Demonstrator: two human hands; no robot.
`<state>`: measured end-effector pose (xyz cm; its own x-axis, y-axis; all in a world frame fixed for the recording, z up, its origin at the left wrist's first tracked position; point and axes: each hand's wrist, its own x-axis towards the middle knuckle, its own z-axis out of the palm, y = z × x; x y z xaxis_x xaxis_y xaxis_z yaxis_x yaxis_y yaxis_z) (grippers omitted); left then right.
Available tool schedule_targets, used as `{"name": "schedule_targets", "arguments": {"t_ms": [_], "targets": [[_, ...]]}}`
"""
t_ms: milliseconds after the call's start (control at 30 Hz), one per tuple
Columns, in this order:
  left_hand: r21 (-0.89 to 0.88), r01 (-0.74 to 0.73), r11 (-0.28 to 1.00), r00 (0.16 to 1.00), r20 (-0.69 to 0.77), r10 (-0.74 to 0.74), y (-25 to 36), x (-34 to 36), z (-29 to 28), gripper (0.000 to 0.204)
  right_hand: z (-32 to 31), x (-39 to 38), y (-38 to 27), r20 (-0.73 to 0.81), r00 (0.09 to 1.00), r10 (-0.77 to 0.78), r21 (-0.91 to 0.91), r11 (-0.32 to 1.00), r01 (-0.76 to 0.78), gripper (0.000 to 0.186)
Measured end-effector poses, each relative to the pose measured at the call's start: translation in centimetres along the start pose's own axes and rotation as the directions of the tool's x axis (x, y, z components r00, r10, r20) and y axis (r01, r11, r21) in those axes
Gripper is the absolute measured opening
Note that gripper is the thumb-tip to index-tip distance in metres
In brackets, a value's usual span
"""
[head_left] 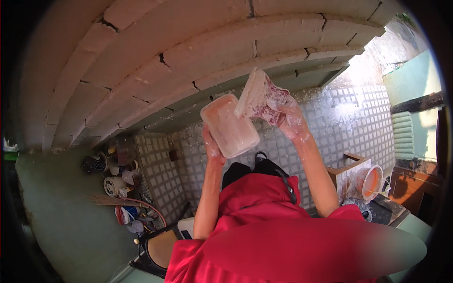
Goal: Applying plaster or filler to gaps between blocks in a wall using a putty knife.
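Observation:
Tilted in my left hand (212, 145) is a rectangular pale plastic tub (231, 127), its inside coated with whitish-pink liquid or paste. The fingers grip its near left side. My right hand (291, 121), smeared with white, is closed on a wide flat brush (262, 96) with a dark red body caked in white. The brush's broad pale end is at the tub's upper right rim; I cannot tell whether the two touch. Both hands are raised in front of the lower part of the wall.
A block wall (198, 52) with open joints curves across the top. Below is a tiled floor (339, 118) with white splatters. A bucket (369, 183) with orange inside stands at right, by a tiled ledge. Pots, a broom (113, 201) and clutter lie at left, near a chair (163, 247).

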<state>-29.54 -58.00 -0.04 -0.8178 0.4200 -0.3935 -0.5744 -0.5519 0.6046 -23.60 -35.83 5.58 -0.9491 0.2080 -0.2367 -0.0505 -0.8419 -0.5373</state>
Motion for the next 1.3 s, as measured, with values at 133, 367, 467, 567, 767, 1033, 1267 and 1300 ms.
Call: {"name": "schedule_targets", "arguments": {"t_ms": [133,367,467,567,767,1033,1267,1300], "targets": [[0.048,-0.092,0.995,0.985,-0.142,0.097,1.2,0.2,-2.5,0.058,-2.7,4.7,0.6,0.002,0.992,-0.128,0.073,0.989,0.128,0.045],[-0.001,-0.128,0.992,0.968,-0.220,0.125,3.3,-3.6,-3.7,0.057,-11.0,18.5,8.1,-0.038,0.977,-0.208,0.048,0.977,0.209,0.041],[0.032,-0.123,0.992,0.959,-0.252,0.127,3.4,-4.9,-3.9,0.058,-12.5,22.2,10.3,-0.200,0.945,-0.260,0.119,0.951,0.287,0.035],[0.063,-0.128,0.990,0.933,-0.331,0.141,3.8,-6.5,-4.2,0.059,-13.6,25.3,11.7,-0.343,0.913,-0.220,0.154,0.946,0.286,0.029],[-0.028,-0.153,0.988,0.914,-0.384,0.130,4.8,-9.9,-6.3,0.062,-12.3,27.6,13.1,-0.481,0.845,-0.235,-0.015,0.966,0.259,0.027],[-0.003,-0.180,0.984,0.905,-0.392,0.164,5.3,-10.8,-7.5,0.061,-6.4,29.1,9.1,-0.599,0.744,-0.295,-0.041,0.940,0.340,0.010],[0.037,-0.174,0.984,0.880,-0.443,0.172,5.4,-11.0,-8.0,0.060,-7.6,28.0,10.0,-0.340,0.813,-0.472,-0.114,0.879,0.462,0.013],[0.044,-0.187,0.981,0.874,-0.449,0.187,5.5,-11.1,-8.0,0.060,-7.4,27.0,11.2,-0.305,0.779,-0.547,-0.097,0.832,0.546,0.013]]}}
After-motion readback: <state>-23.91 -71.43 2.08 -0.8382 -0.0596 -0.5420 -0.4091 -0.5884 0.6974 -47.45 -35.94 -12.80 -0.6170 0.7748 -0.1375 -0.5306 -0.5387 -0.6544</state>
